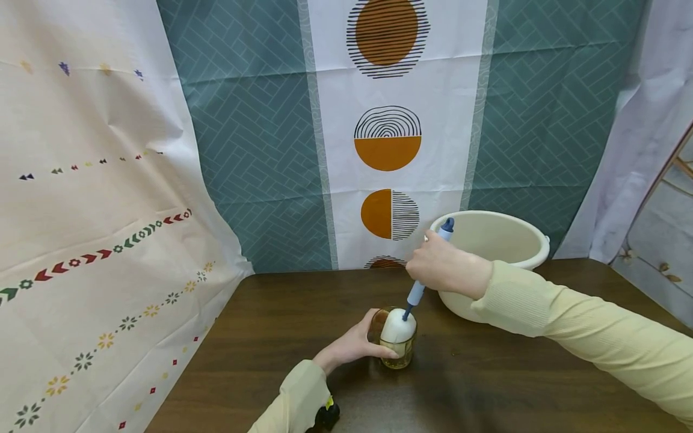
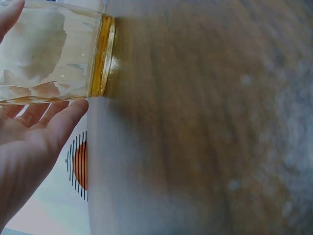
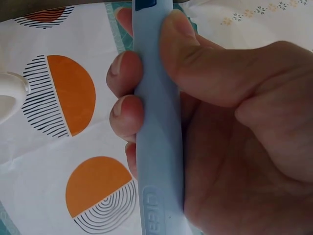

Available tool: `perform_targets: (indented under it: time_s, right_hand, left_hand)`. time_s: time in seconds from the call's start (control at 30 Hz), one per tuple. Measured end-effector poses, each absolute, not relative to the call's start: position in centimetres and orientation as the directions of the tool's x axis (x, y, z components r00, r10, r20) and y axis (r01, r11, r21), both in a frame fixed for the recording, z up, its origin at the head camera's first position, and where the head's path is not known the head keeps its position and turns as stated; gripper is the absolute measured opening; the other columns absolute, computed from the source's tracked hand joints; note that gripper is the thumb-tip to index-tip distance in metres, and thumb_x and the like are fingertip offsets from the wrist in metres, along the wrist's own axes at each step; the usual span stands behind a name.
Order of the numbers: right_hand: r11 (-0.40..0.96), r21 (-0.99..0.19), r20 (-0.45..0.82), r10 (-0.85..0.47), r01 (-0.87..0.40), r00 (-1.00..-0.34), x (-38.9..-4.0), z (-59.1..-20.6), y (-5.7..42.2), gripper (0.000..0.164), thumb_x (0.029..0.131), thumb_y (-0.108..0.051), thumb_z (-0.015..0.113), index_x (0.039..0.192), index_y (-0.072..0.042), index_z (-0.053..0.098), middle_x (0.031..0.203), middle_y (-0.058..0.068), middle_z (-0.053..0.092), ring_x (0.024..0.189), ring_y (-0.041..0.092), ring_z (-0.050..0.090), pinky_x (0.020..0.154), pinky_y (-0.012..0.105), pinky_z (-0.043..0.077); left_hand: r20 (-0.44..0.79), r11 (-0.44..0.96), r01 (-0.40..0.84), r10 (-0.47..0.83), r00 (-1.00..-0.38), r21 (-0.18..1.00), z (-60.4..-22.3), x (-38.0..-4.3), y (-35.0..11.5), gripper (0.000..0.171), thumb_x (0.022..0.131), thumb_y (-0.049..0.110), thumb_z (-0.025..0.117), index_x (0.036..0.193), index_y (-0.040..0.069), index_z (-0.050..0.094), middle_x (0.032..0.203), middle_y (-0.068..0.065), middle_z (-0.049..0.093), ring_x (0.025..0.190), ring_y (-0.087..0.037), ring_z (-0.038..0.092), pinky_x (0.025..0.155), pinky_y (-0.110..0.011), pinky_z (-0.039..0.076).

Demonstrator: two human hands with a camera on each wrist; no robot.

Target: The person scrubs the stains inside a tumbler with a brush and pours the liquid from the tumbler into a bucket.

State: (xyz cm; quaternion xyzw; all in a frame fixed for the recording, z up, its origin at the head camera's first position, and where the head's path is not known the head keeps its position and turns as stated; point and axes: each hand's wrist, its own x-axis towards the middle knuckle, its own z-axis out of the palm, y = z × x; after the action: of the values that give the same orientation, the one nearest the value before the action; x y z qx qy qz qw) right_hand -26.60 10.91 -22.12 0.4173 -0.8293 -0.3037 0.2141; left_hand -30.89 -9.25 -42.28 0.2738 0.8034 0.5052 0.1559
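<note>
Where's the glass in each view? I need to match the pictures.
Head: the glass, low, just right of centre.
Left wrist: the glass, top left, cut off by the left edge.
Right wrist: not in it.
Shared landmark: the white panel with orange print, in all three views.

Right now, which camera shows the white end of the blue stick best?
The head view: the white end sits in the amber glass, its top showing clearly. The left wrist view shows only a pale, blurry shape through the glass. The right wrist view misses it, showing the blue handle instead.
</note>
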Motion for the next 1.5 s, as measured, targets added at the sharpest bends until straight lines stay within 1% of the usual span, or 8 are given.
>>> perform_targets:
  time_s: [0.23,0.4,0.63,0.73,0.93,1.17,1.27,1.5]
  right_hand:
    - [0.471,0.684,0.107,-0.820,-0.557,-0.563,-26.56,-22.23,11.10,0.015,0.073,-0.013,0.071,0.062,-0.017,0.061,0.058,-0.002,0.055,0.055,0.017,0.052,0.058,0.032,0.035]
    - [0.476,0.680,0.108,-0.817,-0.557,-0.567,-26.46,-22.19,11.07,0.015,0.075,-0.010,0.070,0.064,-0.017,0.063,0.059,-0.002,0.056,0.056,0.017,0.053,0.059,0.032,0.035]
    - [0.483,0.682,0.117,-0.813,-0.549,-0.570,-26.34,-22.01,11.12,0.011,0.073,-0.011,0.073,0.068,-0.016,0.066,0.062,0.000,0.059,0.058,0.018,0.054,0.060,0.032,0.036]
    - [0.490,0.683,0.124,-0.808,-0.542,-0.575,-26.39,-22.02,11.10,0.011,0.074,-0.011,0.072,0.068,-0.017,0.066,0.062,-0.001,0.059,0.058,0.018,0.054,0.060,0.032,0.035]
    - [0.509,0.683,0.143,-0.796,-0.524,-0.587,-26.45,-22.09,11.12,0.013,0.074,-0.010,0.072,0.065,-0.017,0.065,0.061,-0.002,0.058,0.057,0.019,0.052,0.060,0.032,0.035]
    - [0.527,0.676,0.166,-0.789,-0.515,-0.591,-26.68,-21.99,11.25,0.017,0.073,-0.009,0.070,0.062,-0.018,0.061,0.059,-0.002,0.056,0.055,0.020,0.051,0.058,0.032,0.034]
    - [0.531,0.676,0.167,-0.785,-0.510,-0.597,-26.67,-21.86,11.28,0.017,0.074,-0.009,0.070,0.062,-0.017,0.061,0.059,-0.002,0.056,0.056,0.019,0.052,0.057,0.032,0.035]
    - [0.552,0.682,0.200,-0.772,-0.480,-0.603,-26.61,-21.62,11.69,0.016,0.072,-0.009,0.071,0.062,-0.016,0.060,0.056,-0.001,0.054,0.054,0.019,0.051,0.054,0.030,0.034]
  left_hand:
    - [0.032,0.343,0.293,0.600,-0.799,0.892,-42.35,-30.94,-9.21,0.075,0.073,0.035,0.075,0.131,0.020,0.029,0.120,0.003,0.042,0.112,-0.016,0.040,0.086,-0.041,0.036]
    - [0.032,0.343,0.294,0.601,-0.798,0.892,-42.29,-30.92,-9.20,0.075,0.074,0.032,0.075,0.131,0.020,0.029,0.117,0.002,0.044,0.108,-0.015,0.041,0.084,-0.040,0.037]
    - [0.042,0.330,0.296,0.601,-0.798,0.896,-42.25,-30.92,-9.20,0.075,0.073,0.031,0.075,0.131,0.019,0.029,0.117,0.002,0.044,0.107,-0.015,0.043,0.086,-0.042,0.034]
    - [0.048,0.323,0.299,0.604,-0.796,0.898,-42.37,-30.95,-9.19,0.075,0.073,0.032,0.076,0.131,0.019,0.030,0.115,0.003,0.046,0.105,-0.015,0.044,0.087,-0.041,0.033]
    - [0.039,0.321,0.284,0.598,-0.801,0.903,-42.44,-30.92,-9.21,0.076,0.072,0.033,0.076,0.131,0.020,0.030,0.113,0.004,0.047,0.104,-0.014,0.045,0.087,-0.041,0.033]
    - [0.038,0.330,0.288,0.596,-0.802,0.899,-42.42,-30.88,-9.25,0.077,0.072,0.030,0.076,0.133,0.018,0.029,0.115,0.002,0.046,0.105,-0.016,0.044,0.087,-0.044,0.032]
    - [0.043,0.328,0.292,0.597,-0.801,0.899,-42.40,-30.91,-9.22,0.077,0.072,0.031,0.076,0.132,0.019,0.029,0.115,0.002,0.046,0.105,-0.016,0.045,0.087,-0.043,0.033]
    - [0.040,0.339,0.295,0.594,-0.803,0.894,-42.25,-30.94,-9.16,0.077,0.073,0.030,0.076,0.133,0.019,0.029,0.120,0.001,0.043,0.109,-0.016,0.042,0.088,-0.042,0.033]
